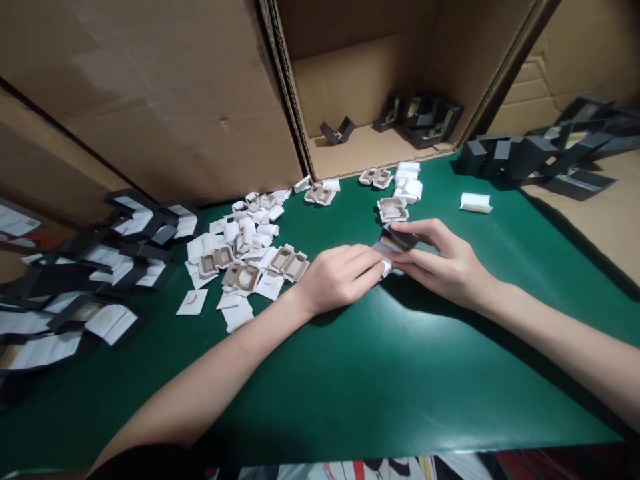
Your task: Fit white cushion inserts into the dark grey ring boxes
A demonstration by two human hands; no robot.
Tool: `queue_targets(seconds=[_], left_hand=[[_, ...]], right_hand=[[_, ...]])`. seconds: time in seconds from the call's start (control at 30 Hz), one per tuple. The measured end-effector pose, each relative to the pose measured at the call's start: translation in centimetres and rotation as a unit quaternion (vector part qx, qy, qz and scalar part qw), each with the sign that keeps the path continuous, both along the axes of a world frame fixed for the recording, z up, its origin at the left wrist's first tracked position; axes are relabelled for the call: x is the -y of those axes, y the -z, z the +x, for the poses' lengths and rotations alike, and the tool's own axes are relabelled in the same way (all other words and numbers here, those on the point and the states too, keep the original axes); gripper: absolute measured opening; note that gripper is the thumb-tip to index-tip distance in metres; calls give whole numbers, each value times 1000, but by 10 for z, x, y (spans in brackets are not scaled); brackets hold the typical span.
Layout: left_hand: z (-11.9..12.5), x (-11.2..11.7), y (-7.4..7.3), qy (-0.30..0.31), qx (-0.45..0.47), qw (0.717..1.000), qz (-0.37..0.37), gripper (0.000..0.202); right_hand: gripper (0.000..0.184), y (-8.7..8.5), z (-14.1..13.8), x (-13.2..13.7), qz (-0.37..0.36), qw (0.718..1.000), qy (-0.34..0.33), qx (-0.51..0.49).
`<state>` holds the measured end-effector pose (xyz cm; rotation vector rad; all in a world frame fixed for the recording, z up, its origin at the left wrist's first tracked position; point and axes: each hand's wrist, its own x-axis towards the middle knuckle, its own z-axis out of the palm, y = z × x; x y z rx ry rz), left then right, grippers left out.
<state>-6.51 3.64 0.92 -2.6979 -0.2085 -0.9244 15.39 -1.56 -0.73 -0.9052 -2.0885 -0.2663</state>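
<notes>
A small black hinged box (400,239) is gripped between the thumb and fingers of my right hand (445,263), over the middle of the green table. My left hand (343,277) meets it from the left, its fingers bent together over a white paper piece (385,257) at the box's near side. My left fingertips are partly hidden, and I cannot tell whether the white piece is inside the box or beside it. Just beyond my hands lies a white-and-beige card insert (393,209). Left of my left hand is an opened insert (289,263) with beige hollows.
Many white card pieces (250,230) are heaped on the green table (400,373). Black boxes with white linings (125,267) are piled at left. More black boxes (540,150) stand at right. An open cardboard carton (380,73) at the back holds several black boxes (431,120).
</notes>
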Motion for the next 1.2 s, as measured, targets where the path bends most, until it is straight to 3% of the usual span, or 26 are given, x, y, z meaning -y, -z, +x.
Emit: queue_targets(seconds=[0.3,0.5,0.67,0.9,1.2], left_hand=[[-1,6,-1,-34,-16,998,-52,11],[2,15,-4,-108,-34,982,-154,18],[9,18,-5,-162,-5,952,-261,20],[8,14,-13,-130,9,924,-358,18],[7,14,-14,-131,-28,929,-344,20]], right_hand=[[13,1,2,2,-4,1000,10,19],[9,-1,-1,4,-6,1000,27,12],[7,-3,-6,6,-3,999,35,15],[5,-2,-13,9,-25,998,61,-16],[6,-2,-19,11,-23,996,82,-24]])
